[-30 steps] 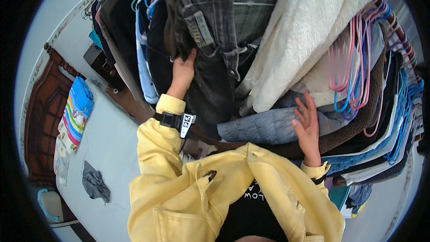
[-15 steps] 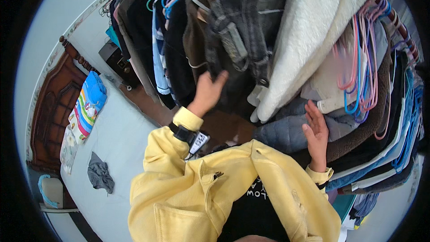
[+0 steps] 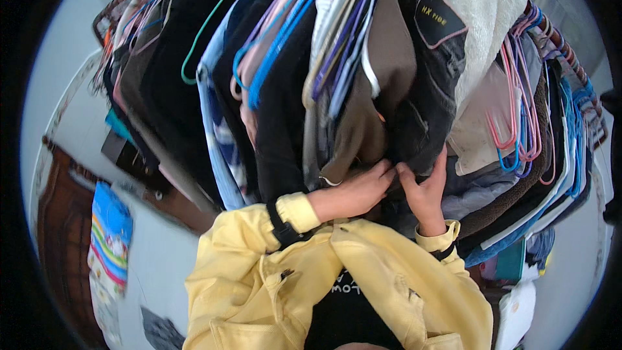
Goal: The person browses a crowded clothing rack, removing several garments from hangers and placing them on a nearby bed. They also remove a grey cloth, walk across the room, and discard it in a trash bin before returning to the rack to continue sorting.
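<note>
A dark grey denim jacket [image 3: 431, 84] with a black patch at its collar hangs in front of me, between a brown garment [image 3: 389, 61] and a white fleecy garment [image 3: 476, 26]. My right hand [image 3: 424, 194] grips the lower edge of the denim, thumb on the near side and fingers partly behind it. Just left of it, my left hand [image 3: 356, 191] has its fingers curled together below the brown garment; the cloth in them is hidden. The two hands' fingertips nearly meet.
Several hangers, among them blue ones [image 3: 278, 45] and pink ones [image 3: 528, 110], crowd a curved rack rail [image 3: 573, 58] with clothes. A grey padded garment [image 3: 479, 191] sits right of my hands. At left stands a bed [image 3: 152, 259] with a colourful pillow [image 3: 110, 240].
My view has turned, so more of the rack shows. Both hands have come together at the denim jacket's lower edge. The jacket now hangs lower and straighter, its collar patch facing me.
</note>
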{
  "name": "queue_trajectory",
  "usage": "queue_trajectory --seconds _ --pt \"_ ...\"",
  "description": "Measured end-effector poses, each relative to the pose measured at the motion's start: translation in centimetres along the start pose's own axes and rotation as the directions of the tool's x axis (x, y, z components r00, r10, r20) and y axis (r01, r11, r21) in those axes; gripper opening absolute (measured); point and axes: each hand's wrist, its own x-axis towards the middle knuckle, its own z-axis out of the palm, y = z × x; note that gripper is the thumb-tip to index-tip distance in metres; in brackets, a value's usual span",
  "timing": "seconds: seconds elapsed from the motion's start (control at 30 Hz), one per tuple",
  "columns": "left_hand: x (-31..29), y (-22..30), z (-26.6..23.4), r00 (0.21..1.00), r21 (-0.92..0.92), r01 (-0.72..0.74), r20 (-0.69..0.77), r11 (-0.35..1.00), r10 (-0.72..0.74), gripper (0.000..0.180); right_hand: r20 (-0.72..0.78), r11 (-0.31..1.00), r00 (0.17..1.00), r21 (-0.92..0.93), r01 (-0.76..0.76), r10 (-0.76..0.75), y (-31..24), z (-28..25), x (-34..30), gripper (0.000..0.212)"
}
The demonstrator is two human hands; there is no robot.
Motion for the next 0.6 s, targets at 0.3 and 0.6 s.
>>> queue_trajectory --seconds 0.3,0.6 --pt "-7.4 -11.6 -10.4 0.944 -0.405 0.315 0.038 0.858 -0.329 0.068 -0.581 0.967 0.814 -0.195 -0.164 0.020 3.7 -3.3 0.3 0.039" --pt "-8.2 -15.3 -13.2 0.933 -0.578 0.360 0.230 0.732 -0.277 0.073 -0.593 0.951 0.803 -0.218 -0.221 0.050 2.3 -4.0 -1.0 0.029"
